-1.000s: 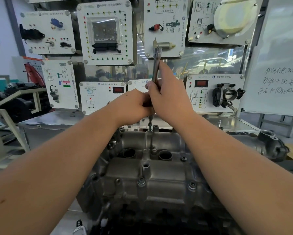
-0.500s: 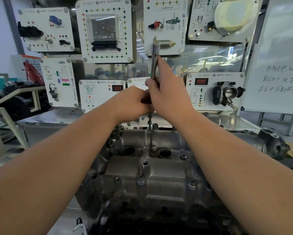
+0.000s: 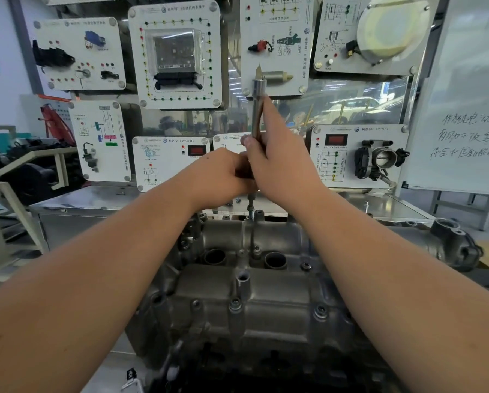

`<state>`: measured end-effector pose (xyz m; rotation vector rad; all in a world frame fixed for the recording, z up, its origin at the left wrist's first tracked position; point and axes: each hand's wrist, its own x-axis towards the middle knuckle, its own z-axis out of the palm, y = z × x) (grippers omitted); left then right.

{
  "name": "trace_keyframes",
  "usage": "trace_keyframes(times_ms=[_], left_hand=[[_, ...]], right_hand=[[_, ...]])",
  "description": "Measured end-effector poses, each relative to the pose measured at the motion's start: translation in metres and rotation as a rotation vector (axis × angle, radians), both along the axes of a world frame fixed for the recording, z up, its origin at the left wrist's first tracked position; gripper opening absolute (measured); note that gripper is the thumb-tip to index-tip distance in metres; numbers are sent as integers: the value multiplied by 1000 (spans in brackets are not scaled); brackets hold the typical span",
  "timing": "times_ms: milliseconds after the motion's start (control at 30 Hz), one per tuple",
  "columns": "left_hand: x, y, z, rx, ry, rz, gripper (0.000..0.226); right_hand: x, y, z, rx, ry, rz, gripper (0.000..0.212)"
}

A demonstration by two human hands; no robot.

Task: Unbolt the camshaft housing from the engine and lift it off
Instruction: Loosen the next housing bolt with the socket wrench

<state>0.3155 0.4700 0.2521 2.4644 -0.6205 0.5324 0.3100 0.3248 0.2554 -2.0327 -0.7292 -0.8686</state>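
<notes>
Little has shifted since the earlier frame; both hands stay at the far bolt [image 3: 250,207]; right hand [image 3: 280,165] fingers clamped on the wrench [image 3: 257,109], left hand [image 3: 223,177] curled around its base; housing [image 3: 266,296] sits bolted, near centre; likely heavy, stiff; lift by its ends.

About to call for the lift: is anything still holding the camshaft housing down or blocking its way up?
Yes. Bolts still sit along the camshaft housing near edge, and the tool held by both hands, left hand and right hand, stands on a bolt at the far edge. Both forearms cross above it.
</notes>
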Motion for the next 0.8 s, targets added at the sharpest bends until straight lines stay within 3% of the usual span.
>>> trace_keyframes(times_ms=[67,133,200,267,433,567,700,800], left_hand=[[1,0,1,8,-17,10,36],[1,-1,1,-14,-9,34,9],[2,-2,0,-15,-4,60,25],[3,-3,-1,-40,-3,59,34],[3,1,-2,-42,-5,41,18],[6,0,-1,-17,-34,45,11],[7,0,-1,-9,-27,69,36],[3,-1,-2,-40,-27,12,12]], right_hand=[[-2,1,-2,13,-20,-3,64],[0,0,-1,59,-65,-29,53],[2,-1,1,82,-83,-63,37],[3,-1,1,75,-49,-47,35],[2,1,0,70,-11,11,60],[0,0,-2,80,-50,-20,57],[3,0,1,42,-44,-64,40],[1,2,0,32,-13,-5,51]])
